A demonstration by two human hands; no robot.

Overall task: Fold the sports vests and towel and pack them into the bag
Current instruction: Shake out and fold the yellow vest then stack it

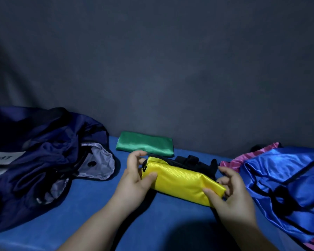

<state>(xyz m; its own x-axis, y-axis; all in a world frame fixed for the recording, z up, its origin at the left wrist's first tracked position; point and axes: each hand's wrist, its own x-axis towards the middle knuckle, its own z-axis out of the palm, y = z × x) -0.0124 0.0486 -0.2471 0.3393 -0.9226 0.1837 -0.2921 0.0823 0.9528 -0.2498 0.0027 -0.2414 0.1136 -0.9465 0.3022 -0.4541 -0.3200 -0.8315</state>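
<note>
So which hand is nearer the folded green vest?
Left. The left hand grips one end of the yellow vest, just in front of the green vest; the right hand holds the other end, farther right.

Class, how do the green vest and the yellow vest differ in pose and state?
The green vest lies flat and untouched near the wall; the yellow vest is gripped at both ends by the left hand and right hand. Green is farther, yellow nearer. Both are shiny and folded.
</note>
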